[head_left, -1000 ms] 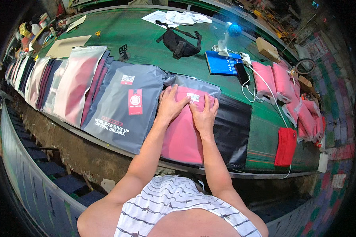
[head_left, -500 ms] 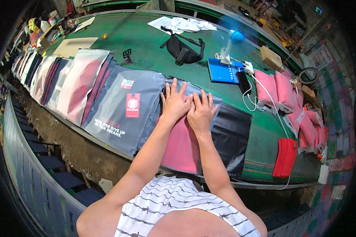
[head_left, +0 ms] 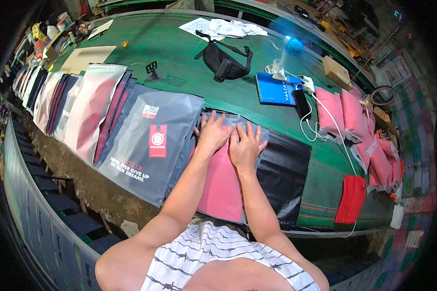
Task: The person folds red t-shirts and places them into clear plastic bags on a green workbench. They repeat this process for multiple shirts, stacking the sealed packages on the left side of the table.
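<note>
A translucent plastic garment bag with pink cloth inside (head_left: pixel 220 190) lies in front of me on the green table. Both hands press on its upper part, near the far edge. My left hand (head_left: pixel 212 135) has its fingers apart and slightly bent on the plastic. Beside it, my right hand (head_left: pixel 245 146) rests with spread fingers, its thumb toward the right side of the bag. The hands are close together and grip nothing that I can see. Left of them lies a stack of grey printed garment bags (head_left: pixel 137 148); to the right is a black plastic sheet or bag (head_left: pixel 289 177).
More bagged garments (head_left: pixel 102 109) overlap along the left. Ahead lie a black waist bag (head_left: pixel 226 62), a blue box or book (head_left: pixel 275 89), and a small fan (head_left: pixel 294 46) with white cables. Pink packages (head_left: pixel 329 112) and folded red cloth (head_left: pixel 350 199) sit to the right.
The view has shifted slightly. My hands stay on the pink garment's bag, a little nearer to me, and the left fingers look more bent than before.
</note>
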Motion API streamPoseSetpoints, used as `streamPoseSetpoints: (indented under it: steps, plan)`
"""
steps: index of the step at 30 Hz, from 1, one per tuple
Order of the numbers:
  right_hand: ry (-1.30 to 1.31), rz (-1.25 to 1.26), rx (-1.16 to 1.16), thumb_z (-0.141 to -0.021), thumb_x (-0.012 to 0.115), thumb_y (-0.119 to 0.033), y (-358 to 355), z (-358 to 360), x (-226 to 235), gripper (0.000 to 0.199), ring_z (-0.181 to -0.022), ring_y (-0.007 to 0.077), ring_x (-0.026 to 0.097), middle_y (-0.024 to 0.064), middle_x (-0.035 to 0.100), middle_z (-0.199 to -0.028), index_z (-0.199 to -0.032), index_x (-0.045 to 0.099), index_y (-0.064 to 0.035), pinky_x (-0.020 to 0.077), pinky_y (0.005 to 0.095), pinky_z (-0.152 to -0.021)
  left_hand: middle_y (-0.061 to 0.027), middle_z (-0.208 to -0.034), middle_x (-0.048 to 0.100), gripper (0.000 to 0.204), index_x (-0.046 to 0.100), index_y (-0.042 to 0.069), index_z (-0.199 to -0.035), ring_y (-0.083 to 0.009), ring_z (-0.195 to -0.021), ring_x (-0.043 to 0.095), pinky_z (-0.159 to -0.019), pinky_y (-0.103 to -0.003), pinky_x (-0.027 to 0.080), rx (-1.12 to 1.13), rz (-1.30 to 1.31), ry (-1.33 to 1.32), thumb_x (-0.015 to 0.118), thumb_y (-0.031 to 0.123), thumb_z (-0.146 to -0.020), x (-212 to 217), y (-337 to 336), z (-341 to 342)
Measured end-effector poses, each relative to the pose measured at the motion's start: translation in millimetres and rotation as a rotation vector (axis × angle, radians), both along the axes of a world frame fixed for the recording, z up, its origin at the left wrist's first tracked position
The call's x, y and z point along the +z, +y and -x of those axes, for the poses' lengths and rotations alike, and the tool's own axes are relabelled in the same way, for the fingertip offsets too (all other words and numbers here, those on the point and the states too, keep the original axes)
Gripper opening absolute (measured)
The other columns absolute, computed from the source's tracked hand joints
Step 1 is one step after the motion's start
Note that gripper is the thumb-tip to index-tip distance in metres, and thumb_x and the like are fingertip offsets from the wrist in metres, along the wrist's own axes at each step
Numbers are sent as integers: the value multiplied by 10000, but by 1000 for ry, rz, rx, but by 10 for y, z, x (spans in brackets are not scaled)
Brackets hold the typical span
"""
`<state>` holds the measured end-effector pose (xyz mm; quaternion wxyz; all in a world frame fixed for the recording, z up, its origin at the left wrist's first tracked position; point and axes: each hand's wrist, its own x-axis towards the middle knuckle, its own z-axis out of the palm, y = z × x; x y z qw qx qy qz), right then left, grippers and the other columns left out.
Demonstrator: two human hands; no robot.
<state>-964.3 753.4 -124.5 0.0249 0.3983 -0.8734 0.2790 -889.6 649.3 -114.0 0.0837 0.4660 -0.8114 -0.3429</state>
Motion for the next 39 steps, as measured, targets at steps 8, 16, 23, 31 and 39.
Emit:
streamPoseSetpoints:
  steps: [8, 16, 23, 31, 39]
  plan:
    - [-16, -4, 44, -982, 528, -390, -49, 64, 101, 435, -1433, 456, 358, 167, 533, -1465, -1276, 688, -114, 178, 817, -1054, -151, -1649, 282, 665, 512, 186, -1489, -448, -1516, 206, -1139, -724, 207, -22, 56, 22, 563, 548, -933, -19, -142, 40]
    - [-9, 131, 44, -1001, 524, -349, 251, 98, 103, 414, -1431, 413, 378, 168, 520, -1468, -1293, 651, -85, 218, 769, -1084, -241, -1572, 382, 561, 568, 72, -1414, -477, -1453, 329, -1153, -617, 300, -96, 293, 151, 619, 392, -956, 38, -34, -81]
    - [22, 242, 14, -934, 618, -205, 825, 325, 73, 382, -1342, 426, 457, 217, 541, -1409, -1276, 635, -37, 348, 606, -1100, -257, -1501, 456, 476, 598, 27, -1342, -475, -1412, 390, -1157, -546, 332, -352, 354, 330, 664, 252, -927, 288, 754, 13]
    - [-114, 140, -204, -858, 674, -139, 2087, 995, -405, 412, -1264, 415, 517, 234, 552, -1380, -1246, 643, -3, 417, 470, -1083, -254, -1323, 553, 424, 587, -27, -1258, -447, -1267, 496, -1083, -465, 421, -715, 267, 487, 697, 153, -890, 284, 1980, 191]
    - [-326, -275, -439, -812, 783, -271, 3252, 1446, -727, 531, -1176, 420, 593, 259, 604, -1266, -1244, 622, -6, 481, 489, -996, -258, -1380, 523, 432, 587, -2, -1272, -439, -1285, 505, -1030, -534, 461, -735, 67, 35, 662, 216, -907, -598, 3056, 835]
